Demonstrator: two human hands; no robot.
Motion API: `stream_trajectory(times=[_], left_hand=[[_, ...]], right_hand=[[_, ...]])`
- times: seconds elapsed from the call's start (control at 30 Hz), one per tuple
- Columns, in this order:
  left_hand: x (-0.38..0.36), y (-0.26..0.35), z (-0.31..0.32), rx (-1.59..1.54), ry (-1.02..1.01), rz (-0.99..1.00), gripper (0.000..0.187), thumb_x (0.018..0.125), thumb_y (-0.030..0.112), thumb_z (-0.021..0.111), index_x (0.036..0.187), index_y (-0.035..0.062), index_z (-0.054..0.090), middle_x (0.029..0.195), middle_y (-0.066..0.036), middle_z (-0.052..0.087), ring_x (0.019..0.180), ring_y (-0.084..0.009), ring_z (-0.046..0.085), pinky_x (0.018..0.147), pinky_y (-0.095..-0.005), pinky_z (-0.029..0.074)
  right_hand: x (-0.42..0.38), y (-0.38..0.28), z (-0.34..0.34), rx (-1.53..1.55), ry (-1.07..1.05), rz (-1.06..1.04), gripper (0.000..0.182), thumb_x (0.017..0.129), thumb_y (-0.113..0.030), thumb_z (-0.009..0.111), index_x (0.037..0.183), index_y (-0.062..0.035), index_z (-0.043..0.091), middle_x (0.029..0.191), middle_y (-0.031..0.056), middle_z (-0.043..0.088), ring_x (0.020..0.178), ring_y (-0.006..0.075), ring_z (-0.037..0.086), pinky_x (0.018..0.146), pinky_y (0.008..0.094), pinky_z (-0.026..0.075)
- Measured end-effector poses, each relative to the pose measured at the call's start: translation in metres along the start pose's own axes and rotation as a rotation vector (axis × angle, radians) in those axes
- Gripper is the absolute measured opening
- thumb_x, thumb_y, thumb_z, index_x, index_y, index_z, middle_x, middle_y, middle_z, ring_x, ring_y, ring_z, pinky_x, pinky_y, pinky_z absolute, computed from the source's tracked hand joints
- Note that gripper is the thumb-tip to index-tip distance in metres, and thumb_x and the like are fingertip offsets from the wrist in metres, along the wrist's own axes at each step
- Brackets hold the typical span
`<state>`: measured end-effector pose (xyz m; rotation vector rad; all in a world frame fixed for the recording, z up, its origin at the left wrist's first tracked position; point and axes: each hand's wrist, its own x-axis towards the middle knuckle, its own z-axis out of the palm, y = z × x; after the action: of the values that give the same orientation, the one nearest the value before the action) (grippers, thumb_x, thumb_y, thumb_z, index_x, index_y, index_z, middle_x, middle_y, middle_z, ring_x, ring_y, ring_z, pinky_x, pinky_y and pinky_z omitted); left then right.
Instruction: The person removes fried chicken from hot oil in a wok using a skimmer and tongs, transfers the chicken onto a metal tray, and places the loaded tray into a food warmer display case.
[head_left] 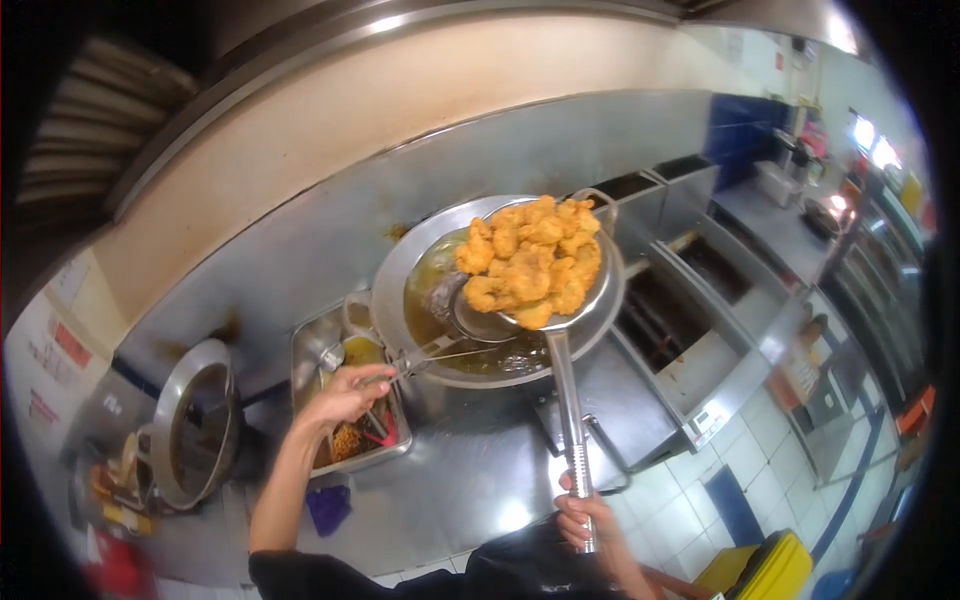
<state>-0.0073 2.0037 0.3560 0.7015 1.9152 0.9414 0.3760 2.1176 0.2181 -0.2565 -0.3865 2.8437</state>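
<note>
My right hand (pixel 583 518) is wrapped around the ribbed metal handle of a large strainer (pixel 566 400). A heap of golden fried pieces (pixel 535 260) fills the strainer, raised over a wide wok (pixel 390 290) of oil. Dark bits float in the oil at the left. At the wok's front left rim, my left hand (pixel 352 393) is closed on a thin metal utensil (pixel 435 350) that reaches in over the oil. Its working end is partly hidden beneath the strainer, and I cannot tell its exact kind.
A metal tray (pixel 402 438) with a jug, yellow liquid and crumbs sits left of the wok. Farther left stands a second wok (pixel 222 360). Fryer wells (pixel 660 310) lie to the right. A yellow bin (pixel 770 570) stands on the tiled floor (pixel 720 440).
</note>
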Motion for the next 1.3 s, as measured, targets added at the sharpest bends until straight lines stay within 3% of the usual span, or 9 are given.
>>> stream_trajectory(times=[0.1, 0.17, 0.27, 0.5, 0.73, 0.83, 0.93, 1.03, 1.3], left_hand=[[0.003, -0.002, -0.022, 0.201, 0.205, 0.094, 0.041, 0.091, 0.019, 0.064, 0.129, 0.0056, 0.057, 0.064, 0.003, 0.051, 0.053, -0.0062, 0.042, 0.048, -0.027, 0.035], [0.017, -0.009, -0.039, 0.518, 0.416, 0.225, 0.041, 0.088, 0.02, 0.063, 0.126, 0.0045, 0.058, 0.09, -0.015, 0.071, 0.078, -0.0252, 0.067, 0.082, -0.0355, 0.05], [0.031, 0.004, -0.042, 0.956, 0.721, 0.289, 0.041, 0.085, 0.015, 0.062, 0.124, 0.004, 0.059, 0.086, -0.021, 0.07, 0.08, -0.0319, 0.069, 0.083, -0.0386, 0.052], [0.038, 0.037, -0.01, 1.256, 0.54, 0.027, 0.043, 0.081, 0.014, 0.064, 0.121, 0.0015, 0.06, 0.1, -0.026, 0.066, 0.098, -0.0383, 0.064, 0.088, -0.0458, 0.05], [0.072, 0.021, 0.003, 0.793, 0.224, 0.236, 0.047, 0.083, 0.019, 0.064, 0.125, -0.0017, 0.058, 0.113, -0.022, 0.066, 0.103, -0.0318, 0.065, 0.096, -0.0383, 0.047], [0.067, 0.034, 0.027, 0.553, 0.132, 0.113, 0.046, 0.085, 0.021, 0.065, 0.126, 0.0006, 0.059, 0.103, -0.016, 0.069, 0.089, -0.0211, 0.065, 0.084, -0.0336, 0.05], [0.06, 0.044, 0.045, 0.375, -0.006, 0.029, 0.044, 0.088, 0.021, 0.063, 0.127, 0.0022, 0.058, 0.075, -0.003, 0.056, 0.062, -0.009, 0.046, 0.051, -0.0252, 0.038], [0.055, 0.041, 0.058, 0.224, -0.081, 0.013, 0.045, 0.091, 0.023, 0.063, 0.132, 0.006, 0.054, 0.064, 0.005, 0.042, 0.052, -0.0037, 0.033, 0.043, -0.0222, 0.022], [0.026, 0.027, 0.075, -0.05, -0.16, 0.02, 0.046, 0.093, 0.017, 0.06, 0.135, 0.0028, 0.05, 0.064, 0.008, 0.034, 0.052, -0.0029, 0.03, 0.043, -0.0214, 0.02]], right_hand=[[0.001, 0.002, -0.002, -0.008, 0.012, -0.011, 0.027, 0.09, -0.006, 0.055, 0.111, -0.0097, 0.037, 0.059, -0.0014, 0.038, 0.038, 0.0088, 0.039, 0.032, 0.0245, 0.037], [0.001, 0.004, -0.001, 0.006, 0.055, -0.004, 0.027, 0.09, -0.006, 0.056, 0.11, -0.0091, 0.038, 0.059, -0.0011, 0.039, 0.037, 0.0089, 0.038, 0.031, 0.0248, 0.037], [0.0, 0.003, -0.005, 0.052, 0.034, -0.015, 0.027, 0.089, -0.005, 0.055, 0.11, -0.0084, 0.038, 0.059, -0.0009, 0.038, 0.037, 0.0091, 0.039, 0.031, 0.0253, 0.039], [-0.001, 0.0, -0.008, 0.015, 0.012, -0.023, 0.027, 0.09, -0.005, 0.054, 0.111, -0.0094, 0.037, 0.06, -0.0014, 0.038, 0.038, 0.0092, 0.039, 0.032, 0.0251, 0.038], [-0.004, -0.007, -0.006, 0.015, -0.04, 0.019, 0.026, 0.091, -0.006, 0.053, 0.112, -0.0101, 0.037, 0.06, -0.0017, 0.037, 0.04, 0.0088, 0.04, 0.033, 0.0249, 0.039], [-0.004, -0.009, -0.006, 0.006, -0.059, 0.027, 0.027, 0.092, -0.006, 0.053, 0.113, -0.0101, 0.037, 0.061, -0.0017, 0.037, 0.041, 0.0087, 0.04, 0.034, 0.0249, 0.039], [-0.005, -0.01, -0.009, 0.01, -0.072, 0.035, 0.027, 0.093, -0.006, 0.052, 0.115, -0.0102, 0.037, 0.061, -0.0016, 0.037, 0.041, 0.0086, 0.04, 0.035, 0.0248, 0.04], [-0.006, -0.012, -0.012, 0.021, -0.104, 0.034, 0.026, 0.093, -0.006, 0.051, 0.115, -0.0101, 0.037, 0.062, -0.0015, 0.037, 0.041, 0.0085, 0.04, 0.035, 0.0247, 0.041], [-0.004, -0.01, -0.014, 0.019, -0.13, 0.023, 0.026, 0.094, -0.006, 0.051, 0.115, -0.0095, 0.037, 0.063, -0.0015, 0.037, 0.042, 0.0086, 0.041, 0.036, 0.025, 0.041]])
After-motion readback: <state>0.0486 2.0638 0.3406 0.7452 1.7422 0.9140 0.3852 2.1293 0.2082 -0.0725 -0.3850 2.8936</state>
